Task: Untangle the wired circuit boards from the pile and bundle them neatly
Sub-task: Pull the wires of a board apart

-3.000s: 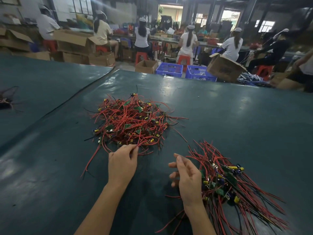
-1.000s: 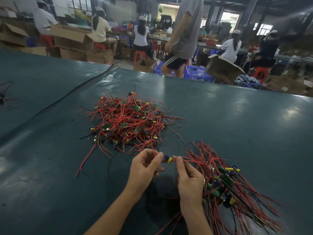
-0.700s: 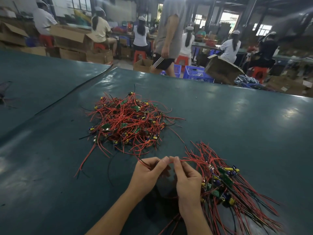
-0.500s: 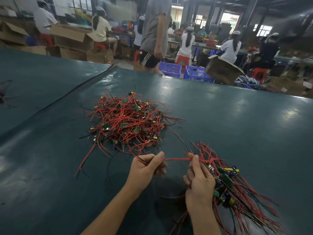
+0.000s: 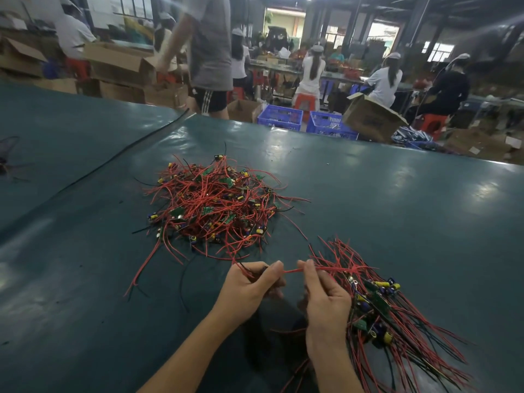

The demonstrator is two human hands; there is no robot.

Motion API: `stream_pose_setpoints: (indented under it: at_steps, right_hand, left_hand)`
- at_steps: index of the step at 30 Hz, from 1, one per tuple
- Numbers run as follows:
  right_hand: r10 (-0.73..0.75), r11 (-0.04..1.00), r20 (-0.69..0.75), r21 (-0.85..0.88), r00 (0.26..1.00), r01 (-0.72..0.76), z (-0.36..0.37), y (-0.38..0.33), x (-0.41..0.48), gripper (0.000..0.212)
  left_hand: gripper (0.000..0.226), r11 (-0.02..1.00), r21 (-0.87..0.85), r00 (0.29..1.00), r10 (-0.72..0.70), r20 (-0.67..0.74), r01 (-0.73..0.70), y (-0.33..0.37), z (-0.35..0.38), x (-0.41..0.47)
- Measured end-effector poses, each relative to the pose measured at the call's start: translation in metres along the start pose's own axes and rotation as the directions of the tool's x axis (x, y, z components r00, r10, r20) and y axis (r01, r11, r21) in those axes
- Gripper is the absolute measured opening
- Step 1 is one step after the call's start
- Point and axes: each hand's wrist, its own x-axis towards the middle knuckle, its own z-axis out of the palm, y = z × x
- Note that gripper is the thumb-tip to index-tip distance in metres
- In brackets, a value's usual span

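Note:
A tangled pile of small green circuit boards with red and black wires (image 5: 215, 205) lies on the dark green table (image 5: 397, 211). At the near right lies a straighter bundle of wired boards (image 5: 394, 316), wires fanned toward me. My left hand (image 5: 249, 290) pinches the end of a red wire (image 5: 292, 270) between thumb and fingers. My right hand (image 5: 326, 304) pinches the same wire a short way along, just left of the bundle. The wire runs taut between both hands. The board on that wire is hidden behind my hands.
A seam (image 5: 119, 157) crosses the table top at the left. A few dark wires (image 5: 5, 160) lie at the far left edge. Beyond the table a person in a grey shirt (image 5: 209, 52) walks past cardboard boxes (image 5: 119, 63) and blue crates (image 5: 306, 123); seated workers are behind.
My hands pulled one wired board out of the pile, brought it together, then drew apart along its red wire. The person in grey has walked left behind the table.

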Motion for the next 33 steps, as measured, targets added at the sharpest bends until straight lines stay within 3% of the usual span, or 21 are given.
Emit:
stream_pose_setpoints:
  at_steps: [5,9,14,19,22,24,26,30,33]
  right_hand:
    - [0.085,0.974,-0.06,0.215,0.995,-0.07,-0.015,-0.013,0.008,0.02]
    - [0.023,0.99,-0.031,0.14,0.999,-0.019,-0.012,-0.012,0.005,0.019]
    - [0.023,0.979,-0.047,0.205,0.999,-0.013,-0.014,-0.013,0.007,0.021]
    - [0.054,0.973,0.154,0.212,0.987,-0.086,-0.016,-0.011,0.005,0.02]
    - [0.064,0.979,0.267,0.168,0.962,-0.112,-0.014,-0.01,0.003,0.039]
    - [0.082,0.99,0.278,0.091,0.957,-0.111,-0.01,-0.009,0.0,0.032]
    - [0.111,0.994,0.277,-0.008,0.955,-0.113,-0.005,-0.008,-0.003,0.023]
    - [0.188,0.982,0.355,-0.056,0.916,-0.18,0.004,-0.008,-0.011,0.031]
    - [0.223,0.975,0.327,-0.063,0.918,-0.214,0.004,-0.01,-0.013,0.031]
  left_hand:
    - [0.039,0.999,-0.03,0.999,0.023,-0.031,-0.024,0.007,-0.006,0.002]
    - [0.037,0.995,-0.099,0.995,-0.029,-0.095,0.02,0.004,-0.007,0.002]
    - [0.027,0.988,-0.148,0.992,-0.059,-0.116,0.042,0.003,-0.014,0.005]
    - [0.025,0.924,-0.36,0.97,-0.193,-0.148,0.129,0.002,-0.013,0.007]
    - [0.025,0.868,-0.469,0.97,-0.229,-0.081,0.166,0.005,-0.018,0.007]
    - [0.028,0.863,-0.475,0.978,-0.207,-0.018,0.174,0.006,-0.019,0.007]
    - [0.031,0.883,-0.41,0.973,-0.213,0.085,0.228,0.006,-0.017,0.004]
    - [0.046,0.912,-0.202,0.896,-0.272,0.351,0.356,0.003,-0.011,-0.003]
    - [0.059,0.909,-0.137,0.864,-0.314,0.393,0.393,0.007,-0.011,-0.006]
